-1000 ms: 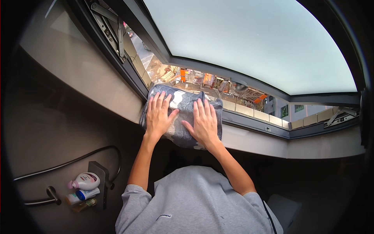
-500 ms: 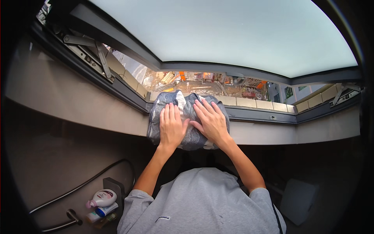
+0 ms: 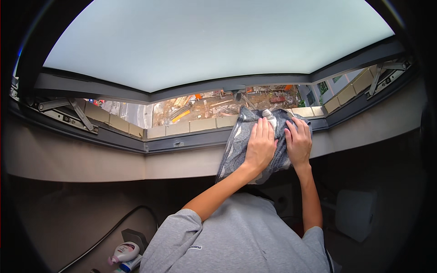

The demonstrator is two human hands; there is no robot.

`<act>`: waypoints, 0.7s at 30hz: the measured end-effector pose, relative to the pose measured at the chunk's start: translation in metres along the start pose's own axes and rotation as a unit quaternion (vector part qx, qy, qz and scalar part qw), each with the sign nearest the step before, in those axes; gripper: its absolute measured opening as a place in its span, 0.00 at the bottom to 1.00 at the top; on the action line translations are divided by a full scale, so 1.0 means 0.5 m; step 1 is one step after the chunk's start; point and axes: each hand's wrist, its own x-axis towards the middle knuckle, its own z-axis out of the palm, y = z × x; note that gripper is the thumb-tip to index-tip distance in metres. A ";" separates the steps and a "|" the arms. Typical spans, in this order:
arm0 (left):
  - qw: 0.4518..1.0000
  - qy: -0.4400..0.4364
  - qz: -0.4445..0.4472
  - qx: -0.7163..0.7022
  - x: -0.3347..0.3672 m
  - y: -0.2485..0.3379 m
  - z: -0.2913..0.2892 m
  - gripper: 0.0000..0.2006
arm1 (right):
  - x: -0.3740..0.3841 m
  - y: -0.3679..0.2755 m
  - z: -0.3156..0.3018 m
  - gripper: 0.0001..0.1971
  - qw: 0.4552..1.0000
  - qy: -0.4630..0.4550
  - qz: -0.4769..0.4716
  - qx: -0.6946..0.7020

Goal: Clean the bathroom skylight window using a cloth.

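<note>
A grey and white patterned cloth (image 3: pixel 234 152) is draped over the right part of the window's lower frame (image 3: pixel 195 142) and hangs down over the inner ledge. My left hand (image 3: pixel 261 144) lies on the cloth's upper part, fingers stretched out side by side. Beside it, my right hand (image 3: pixel 299 142) rests on the cloth's right end with slightly bent, parted fingers. Both palms face down, and the cloth covers the stretch of frame beneath them.
A frosted pane (image 3: pixel 218 41) is tilted outward above, on metal hinge arms (image 3: pixel 82 113) at both sides. A tiled outer sill (image 3: pixel 202 125) borders a building site far below. Pump bottle (image 3: pixel 126 251) and hose (image 3: pixel 114 226) are lower left; a white box (image 3: pixel 356 214) lower right.
Both hands and the cloth have moved right along the window frame, uncovering its left part. The cloth now looks more bunched at the top and hangs lower on its left.
</note>
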 end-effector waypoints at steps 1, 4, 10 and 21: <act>1.000 0.000 0.008 -0.013 0.005 0.003 0.004 0.34 | -0.001 -0.003 0.001 0.15 0.998 0.009 0.056 0.022; 0.999 0.002 0.018 -0.044 0.001 -0.007 -0.010 0.32 | 0.001 -0.014 0.011 0.15 0.999 0.012 0.042 -0.010; 0.999 -0.012 -0.040 -0.015 -0.080 -0.141 -0.106 0.32 | 0.012 -0.145 0.038 0.35 0.994 -0.085 -0.072 0.005; 0.980 0.041 -0.180 0.071 -0.283 -0.402 -0.286 0.29 | 0.055 -0.523 0.197 0.30 0.956 -0.092 -0.221 0.171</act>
